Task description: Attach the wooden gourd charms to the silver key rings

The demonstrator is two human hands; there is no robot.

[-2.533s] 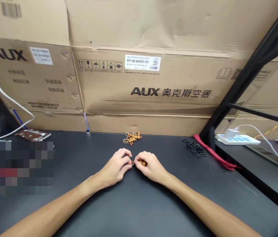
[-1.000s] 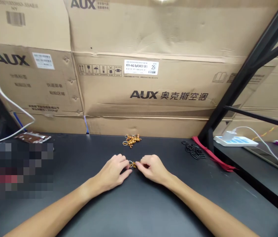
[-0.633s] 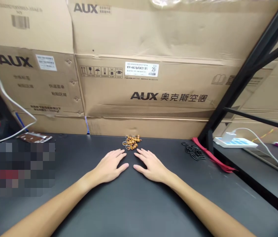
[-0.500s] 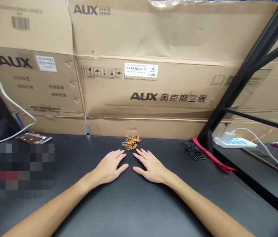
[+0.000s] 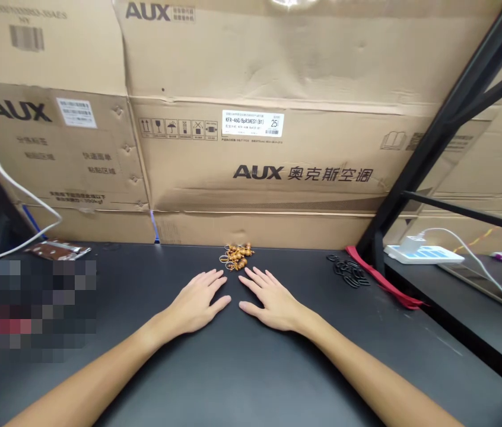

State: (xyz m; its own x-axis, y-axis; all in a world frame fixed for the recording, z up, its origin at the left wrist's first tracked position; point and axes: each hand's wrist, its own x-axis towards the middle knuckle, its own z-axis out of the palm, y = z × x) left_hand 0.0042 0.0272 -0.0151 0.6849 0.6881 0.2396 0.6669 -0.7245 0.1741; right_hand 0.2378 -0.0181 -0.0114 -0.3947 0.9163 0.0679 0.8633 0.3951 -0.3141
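Resting flat on the black tabletop [image 5: 251,373], left hand [image 5: 195,303] and right hand [image 5: 273,303] are held open, fingers spread, nothing gripped; gourd keychains [image 5: 236,257] are piled just ahead, between both hands, untouched.

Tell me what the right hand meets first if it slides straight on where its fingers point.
The right hand, sliding over the black tabletop, would probably first meet the small heap of orange-brown wooden gourd keychains with metal rings, though depth is hard to judge here.
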